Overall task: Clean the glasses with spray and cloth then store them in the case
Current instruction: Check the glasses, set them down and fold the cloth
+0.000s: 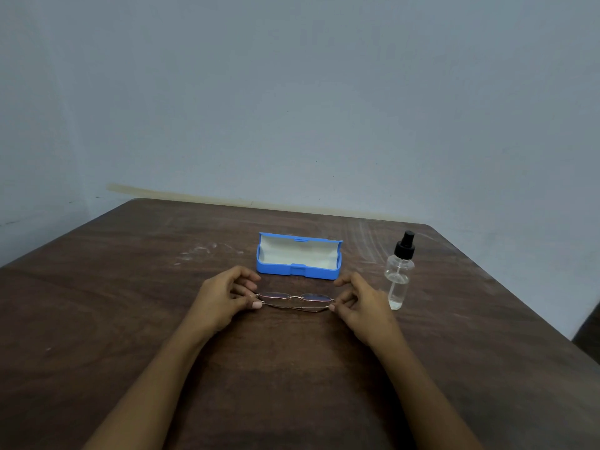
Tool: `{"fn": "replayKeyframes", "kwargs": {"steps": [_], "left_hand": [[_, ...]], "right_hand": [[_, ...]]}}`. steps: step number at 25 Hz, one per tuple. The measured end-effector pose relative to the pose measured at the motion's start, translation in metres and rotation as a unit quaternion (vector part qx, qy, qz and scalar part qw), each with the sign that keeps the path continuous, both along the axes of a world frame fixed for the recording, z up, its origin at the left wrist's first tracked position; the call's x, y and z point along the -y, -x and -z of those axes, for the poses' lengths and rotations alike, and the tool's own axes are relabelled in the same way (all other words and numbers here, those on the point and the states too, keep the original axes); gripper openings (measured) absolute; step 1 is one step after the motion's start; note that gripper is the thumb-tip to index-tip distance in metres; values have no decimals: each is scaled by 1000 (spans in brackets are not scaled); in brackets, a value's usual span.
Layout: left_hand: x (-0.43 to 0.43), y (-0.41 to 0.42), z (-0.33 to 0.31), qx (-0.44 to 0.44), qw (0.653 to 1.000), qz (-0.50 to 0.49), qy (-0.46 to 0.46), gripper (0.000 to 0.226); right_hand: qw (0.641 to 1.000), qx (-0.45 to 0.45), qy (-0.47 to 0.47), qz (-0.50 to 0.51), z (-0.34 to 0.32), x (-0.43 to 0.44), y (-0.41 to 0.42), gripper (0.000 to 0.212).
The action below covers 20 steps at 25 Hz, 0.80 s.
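"Hands first. What are they doing?"

"Left hand [224,297] pinches the left end of the glasses [293,298] between thumb and fingertips, and the right hand [360,303] pinches the right end the same way. Both grip the frame and nothing else."

"Where are the glasses, then?"

"Between the two hands, low over the brown surface [130,319], just in front of the blue case [276,269]. I cannot tell whether they touch the wood or hang slightly above it. The temples look folded in behind the lenses."

"And the case?"

"Open, lid tipped back, pale lining showing, nothing inside that I can see. So the storing is not done."

"What about the cleaning?"

"That is harder. The spray bottle [397,277] stands upright just beside the right hand, cap on, some clear liquid in it, and no hand is on it. No cloth shows anywhere in view — it may be outside the picture or hidden. The lenses are too small and dim to say whether they are wet, wiped or smudged."

"So how far along would you put it?"

"My guess is one of two points. Folded glasses held at both ends before an open case read like the last step, ready to be laid in. They could equally be fresh out of the case, with spraying and wiping all to come. Either way, what is plainly left is setting them in the case and closing the lid."
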<state>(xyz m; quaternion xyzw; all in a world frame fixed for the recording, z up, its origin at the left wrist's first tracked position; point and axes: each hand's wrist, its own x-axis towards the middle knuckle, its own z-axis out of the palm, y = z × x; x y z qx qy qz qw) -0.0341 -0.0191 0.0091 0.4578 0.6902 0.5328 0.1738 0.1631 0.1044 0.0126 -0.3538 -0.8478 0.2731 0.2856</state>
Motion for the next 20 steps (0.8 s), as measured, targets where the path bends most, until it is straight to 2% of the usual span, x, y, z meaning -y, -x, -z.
{"fn": "replayKeyframes", "kwargs": {"steps": [9, 13, 16, 20], "left_hand": [[3, -4, -4, -16, 1000, -20, -6, 34], [1, -3, -3, -41, 998, -44, -16, 24], [-2, -5, 0, -99, 989, -84, -66, 15], [-3, -11, 0, -215, 958, -117, -151, 11]], "right_hand": [[999, -31, -6, 0, 0, 4, -1, 21], [999, -52, -10, 5, 0, 3, -1, 20], [997, -63, -36, 10, 3, 2, 1, 19], [988, -116, -101, 33, 2, 2, -1, 18]]}}
